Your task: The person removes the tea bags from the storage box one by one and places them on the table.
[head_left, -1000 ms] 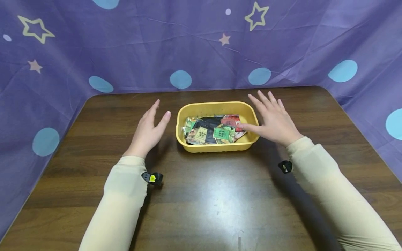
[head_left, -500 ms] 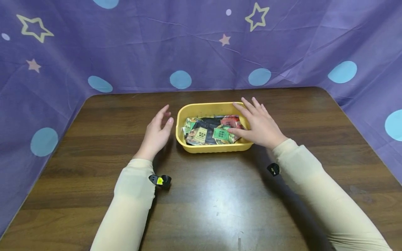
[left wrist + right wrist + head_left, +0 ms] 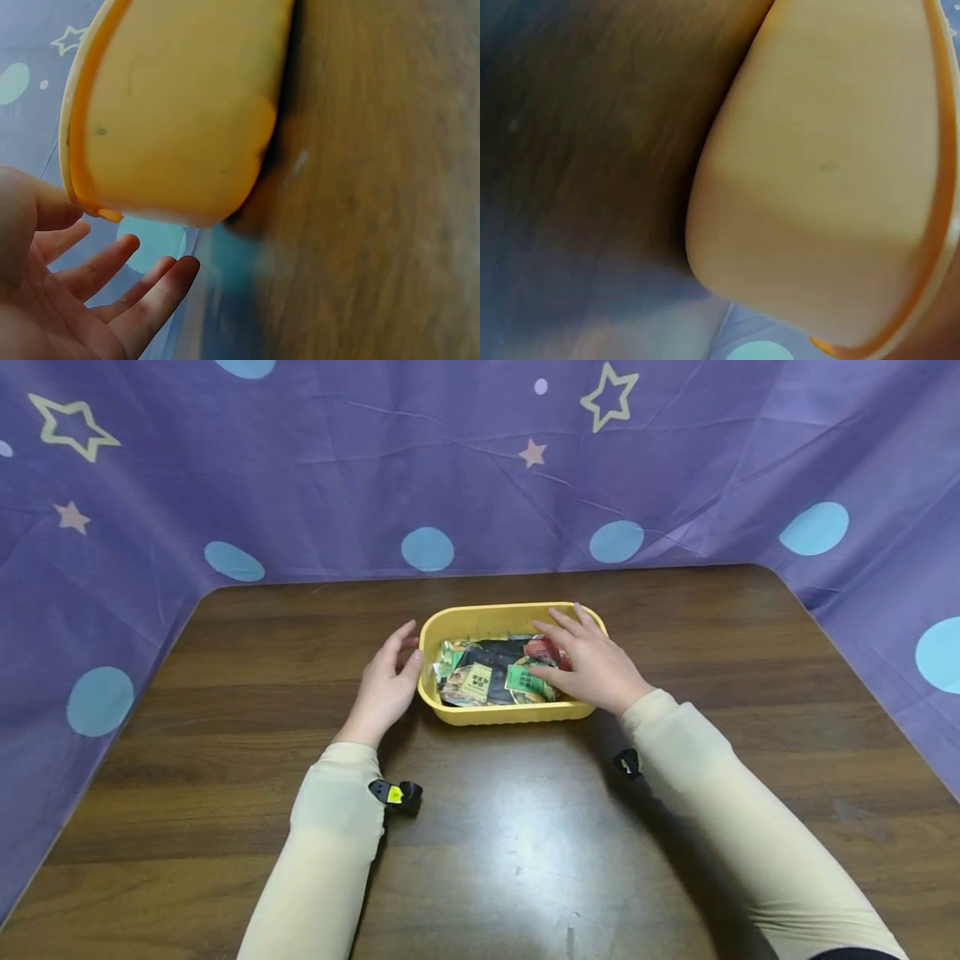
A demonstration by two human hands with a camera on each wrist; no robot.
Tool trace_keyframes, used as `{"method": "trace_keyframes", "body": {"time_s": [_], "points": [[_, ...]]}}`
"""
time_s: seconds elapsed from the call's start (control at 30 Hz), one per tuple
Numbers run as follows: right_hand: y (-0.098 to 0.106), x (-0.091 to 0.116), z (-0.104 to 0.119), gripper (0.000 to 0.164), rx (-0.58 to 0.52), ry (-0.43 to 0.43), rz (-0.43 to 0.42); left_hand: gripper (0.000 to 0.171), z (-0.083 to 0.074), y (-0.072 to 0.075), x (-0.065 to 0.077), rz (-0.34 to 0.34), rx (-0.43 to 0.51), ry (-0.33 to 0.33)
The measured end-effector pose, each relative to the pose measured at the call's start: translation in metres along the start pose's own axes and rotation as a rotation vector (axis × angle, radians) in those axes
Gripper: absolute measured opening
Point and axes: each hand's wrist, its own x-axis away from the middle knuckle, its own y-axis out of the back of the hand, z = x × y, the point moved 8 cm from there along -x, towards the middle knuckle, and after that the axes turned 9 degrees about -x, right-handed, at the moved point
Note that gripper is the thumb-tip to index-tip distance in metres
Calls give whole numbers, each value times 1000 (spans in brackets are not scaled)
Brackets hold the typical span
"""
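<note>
A yellow plastic basin [image 3: 517, 714] stands on the wooden table, holding several flat packets. Among them are a black packet [image 3: 497, 662], a green-labelled packet [image 3: 527, 679], a cream-labelled packet [image 3: 476, 680] and a red packet [image 3: 542, 648]. At the basin's left end is my left hand [image 3: 386, 685], its thumb tip right at the rim. In the left wrist view its loosely bent fingers [image 3: 161, 289] hang apart below the basin's end wall [image 3: 180, 127]. My right hand [image 3: 592, 664] reaches over the basin's right end, fingers spread above the packets. The right wrist view shows mostly the outer wall [image 3: 817, 172].
The brown wooden table [image 3: 495, 843] extends on all sides of the basin. Behind it hangs a purple curtain [image 3: 480, 468] with stars and blue dots. Black straps [image 3: 397, 796] sit at both wrists over cream sleeves.
My left hand has moved right, up to the basin's left end. The right hand has come left and now overlaps the basin's right end. The basin and packets keep their place.
</note>
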Motion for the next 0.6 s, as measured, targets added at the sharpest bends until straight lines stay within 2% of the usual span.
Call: {"method": "trace_keyframes", "body": {"time_s": [0.23, 0.6], "points": [[-9, -4, 4, 65, -13, 10, 36, 50, 1, -1, -1, -16, 30, 15], [-16, -5, 5, 52, 3, 13, 30, 47, 7, -6, -1, 7, 91, 57]]}}
